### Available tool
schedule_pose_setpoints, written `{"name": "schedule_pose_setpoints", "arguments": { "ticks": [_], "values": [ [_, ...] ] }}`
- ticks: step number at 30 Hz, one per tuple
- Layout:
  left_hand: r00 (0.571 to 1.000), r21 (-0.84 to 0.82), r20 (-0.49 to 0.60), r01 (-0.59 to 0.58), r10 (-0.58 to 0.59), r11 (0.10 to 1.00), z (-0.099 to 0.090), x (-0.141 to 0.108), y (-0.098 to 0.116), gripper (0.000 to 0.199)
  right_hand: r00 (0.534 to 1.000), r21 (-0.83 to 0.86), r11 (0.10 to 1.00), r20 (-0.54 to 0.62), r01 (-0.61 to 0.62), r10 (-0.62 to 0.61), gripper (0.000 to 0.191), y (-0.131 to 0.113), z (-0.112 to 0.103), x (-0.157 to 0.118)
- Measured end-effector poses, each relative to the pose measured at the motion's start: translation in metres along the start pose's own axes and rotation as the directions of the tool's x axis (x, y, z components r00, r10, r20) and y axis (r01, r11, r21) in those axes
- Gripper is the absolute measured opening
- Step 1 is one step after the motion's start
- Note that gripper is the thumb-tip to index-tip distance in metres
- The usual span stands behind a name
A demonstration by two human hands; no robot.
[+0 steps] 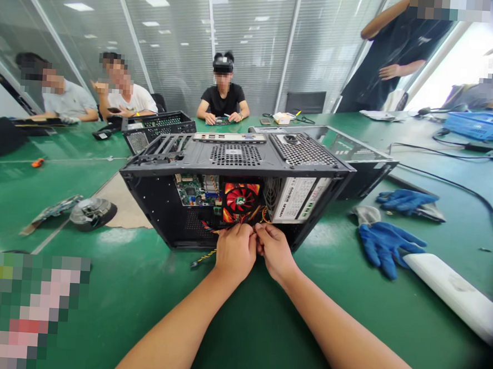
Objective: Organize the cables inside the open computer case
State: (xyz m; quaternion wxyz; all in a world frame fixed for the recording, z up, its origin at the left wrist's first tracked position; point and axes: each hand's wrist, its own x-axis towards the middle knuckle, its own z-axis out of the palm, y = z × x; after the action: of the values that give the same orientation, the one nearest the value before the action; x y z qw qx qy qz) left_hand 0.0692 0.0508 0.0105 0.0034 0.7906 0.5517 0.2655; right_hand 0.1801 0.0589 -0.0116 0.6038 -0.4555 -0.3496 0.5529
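An open black computer case (157,201) lies before me with its inside facing me. Within it are a green motherboard (191,191), a red and black cooling fan (240,200) and a silver power supply (299,201) with a printed label. At the case's near edge, my left hand (237,246) and my right hand (275,250) meet with fingers pinched together. Coloured cables (250,215) run into both sets of fingers; the exact piece between the fingertips is hidden. A yellow and black cable (204,258) hangs out below my left hand.
Blue work gloves (387,243) and a white power strip (457,292) lie on the green table (237,340) at right. To the left are a CPU cooler (92,214) and a circuit board (52,213). Another case (160,126) stands behind. Several people sit or stand around.
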Motion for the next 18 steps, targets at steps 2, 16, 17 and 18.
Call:
{"name": "schedule_pose_setpoints", "arguments": {
  "ticks": [2, 16, 17, 18],
  "values": [
    [1.000, 0.001, 0.007, 0.010, -0.010, 1.000, 0.0004, 0.0005, 0.0003, 0.010, 1.000, 0.011, 1.000, 0.000, -0.008, 0.008, 0.040, -0.0010, 0.0003, -0.0003],
    [1.000, -0.044, 0.001, 0.019, -0.019, 0.999, 0.0002, 0.0008, 0.0011, 0.010, 0.999, 0.055, 0.998, -0.001, -0.043, 0.044, 0.038, -0.0026, -0.0003, 0.0003],
    [1.000, -0.043, -0.001, 0.018, -0.018, 0.999, 0.0003, 0.0008, 0.0007, 0.010, 0.999, 0.061, 0.997, -0.006, -0.046, 0.047, 0.037, -0.0027, -0.0004, 0.0004],
    [1.000, -0.042, -0.002, 0.017, -0.017, 0.999, 0.0004, 0.0008, 0.0004, 0.009, 0.999, 0.066, 0.997, -0.009, -0.047, 0.047, 0.035, -0.0029, -0.0004, 0.0004]
  ]
}}
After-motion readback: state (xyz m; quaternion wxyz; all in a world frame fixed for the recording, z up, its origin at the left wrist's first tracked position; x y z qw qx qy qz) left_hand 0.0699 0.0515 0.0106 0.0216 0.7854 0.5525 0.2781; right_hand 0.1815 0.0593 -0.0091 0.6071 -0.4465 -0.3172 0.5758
